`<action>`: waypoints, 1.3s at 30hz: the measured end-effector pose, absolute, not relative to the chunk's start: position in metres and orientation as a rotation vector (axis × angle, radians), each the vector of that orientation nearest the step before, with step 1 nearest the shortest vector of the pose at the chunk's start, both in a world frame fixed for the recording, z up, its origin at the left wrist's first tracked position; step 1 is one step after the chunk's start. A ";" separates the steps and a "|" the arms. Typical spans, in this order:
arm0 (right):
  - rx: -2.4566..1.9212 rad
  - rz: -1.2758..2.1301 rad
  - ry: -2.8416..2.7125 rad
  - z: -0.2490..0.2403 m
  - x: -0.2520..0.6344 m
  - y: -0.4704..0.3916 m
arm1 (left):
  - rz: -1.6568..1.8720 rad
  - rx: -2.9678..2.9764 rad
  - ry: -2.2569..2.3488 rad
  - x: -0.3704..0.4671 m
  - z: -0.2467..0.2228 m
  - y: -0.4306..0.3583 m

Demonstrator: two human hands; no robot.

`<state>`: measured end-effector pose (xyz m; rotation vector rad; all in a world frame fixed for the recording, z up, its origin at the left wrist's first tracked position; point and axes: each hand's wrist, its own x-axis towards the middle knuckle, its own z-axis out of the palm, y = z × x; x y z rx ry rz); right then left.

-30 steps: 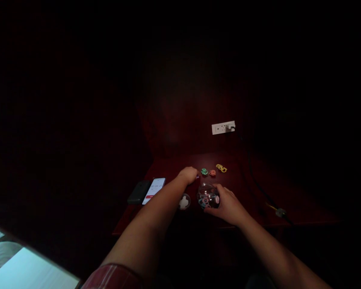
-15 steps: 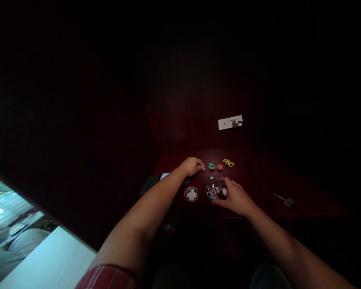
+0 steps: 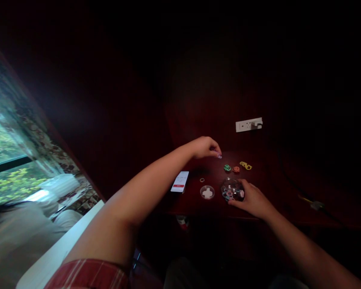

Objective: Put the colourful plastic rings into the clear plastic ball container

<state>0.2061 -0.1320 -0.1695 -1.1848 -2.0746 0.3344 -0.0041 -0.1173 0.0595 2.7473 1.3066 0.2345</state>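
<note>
My left hand is raised over the back of the dark red table, its fingers pinched on small purple bands. To the right of it lie small piles of green bands, orange bands and yellow bands. My right hand grips the right side of a clear round jar with mixed-colour bands inside. Left of the jar sits a round clear lid with a white cross-shaped piece. Behind the lid is a single small band.
A lit phone lies on the table's left part. A white socket strip is on the back wall. A cable with a connector runs at the right. A person sits at the far left beside a white surface.
The view has turned left, showing the whole phone and more of the window. My left hand has lifted with the purple bands. The right hand remains on the jar.
</note>
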 end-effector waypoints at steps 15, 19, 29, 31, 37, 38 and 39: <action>-1.200 0.300 -2.077 -0.163 0.205 -0.140 | 0.033 2.828 1.207 0.033 0.007 -0.129; -1.202 0.295 -2.068 -0.162 0.204 -0.140 | 0.061 2.853 1.134 0.034 -0.007 -0.124; -1.197 0.323 -2.065 -0.158 0.204 -0.142 | -0.023 2.902 1.121 0.038 -0.014 -0.118; -1.188 0.322 -2.068 -0.158 0.205 -0.142 | -0.063 2.899 1.137 0.038 -0.014 -0.118; -1.181 0.319 -2.072 -0.158 0.206 -0.142 | -0.116 2.892 1.171 0.038 -0.015 -0.119; -1.188 0.315 -2.072 -0.158 0.205 -0.142 | -0.118 2.894 1.162 0.038 -0.016 -0.119; -1.196 0.312 -2.070 -0.158 0.205 -0.142 | -0.118 2.894 1.157 0.038 -0.016 -0.119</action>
